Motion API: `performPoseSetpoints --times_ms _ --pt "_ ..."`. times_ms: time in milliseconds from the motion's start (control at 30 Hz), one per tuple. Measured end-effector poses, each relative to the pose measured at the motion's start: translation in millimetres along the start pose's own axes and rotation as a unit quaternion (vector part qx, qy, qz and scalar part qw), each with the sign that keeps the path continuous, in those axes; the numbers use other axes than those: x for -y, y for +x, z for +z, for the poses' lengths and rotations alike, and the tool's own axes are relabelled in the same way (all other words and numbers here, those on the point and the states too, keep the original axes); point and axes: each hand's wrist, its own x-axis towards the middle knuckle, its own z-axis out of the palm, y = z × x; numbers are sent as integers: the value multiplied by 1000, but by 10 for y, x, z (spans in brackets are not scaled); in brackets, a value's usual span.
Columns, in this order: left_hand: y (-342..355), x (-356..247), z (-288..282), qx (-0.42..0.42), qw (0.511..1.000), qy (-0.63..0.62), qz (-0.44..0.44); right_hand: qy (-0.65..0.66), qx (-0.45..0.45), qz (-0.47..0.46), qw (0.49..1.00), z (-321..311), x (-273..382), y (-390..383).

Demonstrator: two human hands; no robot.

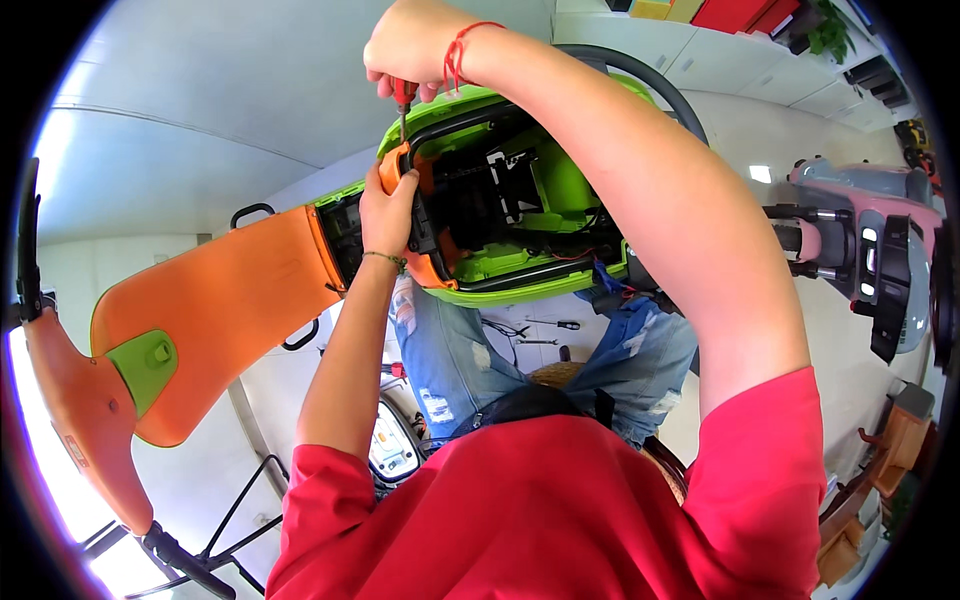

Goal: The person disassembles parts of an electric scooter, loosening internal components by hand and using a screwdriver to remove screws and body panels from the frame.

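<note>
My right hand (415, 45) is closed around the red handle of a screwdriver (404, 95). The shaft points down to the corner of an orange trim piece (395, 168) on a green and orange electric scooter (210, 300). My left hand (387, 217) grips that trim just below the screwdriver's tip, thumb on the near side. Beside it lies the scooter's uncovered body compartment (475, 190), edged by a black frame tube, with dark parts and a white-edged bracket inside. Whether the tip sits in a screw is too small to tell.
Tools, including a screwdriver (567, 324) and a wrench (538, 342), lie on the floor between my legs. A pink and grey scooter (875, 240) stands at the right. White cabinets (720, 60) line the far right; a grey wall panel (250, 90) rises beyond the scooter.
</note>
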Motion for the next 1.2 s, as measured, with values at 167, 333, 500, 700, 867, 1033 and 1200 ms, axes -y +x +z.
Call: performPoseSetpoints --times_ms 167,333,500,700,867,1033,1200 --pt "15 -6 -41 -4 1000 8 8 62 79 -46 994 -66 8 188" --pt "114 138 -14 4 1000 -13 14 86 -9 2 996 -17 20 -110" --pt "163 205 -49 2 1000 -13 26 34 -82 -34 995 143 -33 -428" --pt "154 143 11 15 999 9 38 -3 -77 24 997 95 11 -360" --pt "58 190 99 -38 996 -75 26 36 -43 23 998 34 74 -331" --pt "-1 150 119 -62 988 -139 32 50 -66 2 997 47 40 -401" --pt "-32 80 198 -71 987 -143 17 -205 48 -221 952 25 -308 110"
